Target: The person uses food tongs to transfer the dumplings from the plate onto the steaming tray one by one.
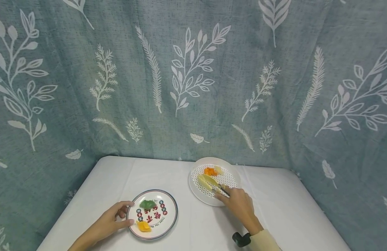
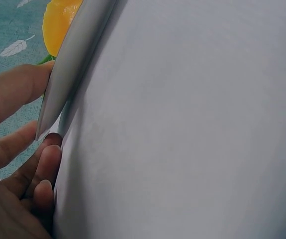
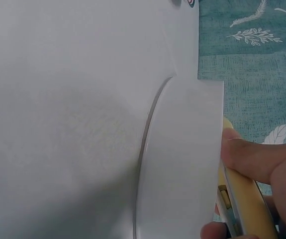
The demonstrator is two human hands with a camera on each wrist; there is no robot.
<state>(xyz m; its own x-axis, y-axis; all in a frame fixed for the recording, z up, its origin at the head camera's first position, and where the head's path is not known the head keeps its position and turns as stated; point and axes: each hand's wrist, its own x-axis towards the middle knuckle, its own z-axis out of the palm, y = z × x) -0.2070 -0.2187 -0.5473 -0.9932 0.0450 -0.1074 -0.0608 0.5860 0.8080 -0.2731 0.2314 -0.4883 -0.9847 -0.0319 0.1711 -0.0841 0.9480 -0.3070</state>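
At the left of the table my left hand (image 1: 109,220) holds the near-left rim of a round white plate (image 1: 168,209) with a dark edge and printed red characters. Its thumb and a finger touch the rim, with other fingers curled beside it in the left wrist view. A green piece (image 1: 148,204) and a yellow piece (image 1: 144,226) lie on this plate. My right hand (image 1: 238,205) grips yellow-ended tongs (image 1: 210,180) over a white perforated tray (image 1: 230,181). The tongs' tips lie near orange pieces (image 1: 210,171) and a pale yellow piece (image 1: 218,170); whether they hold anything I cannot tell.
Both dishes stand on a table with a white cloth (image 1: 190,230). The perforated tray is near its back edge, close to a hanging green leaf-patterned curtain (image 1: 212,132) that encloses the back and sides. A dark band (image 1: 241,240) sits at the right wrist.
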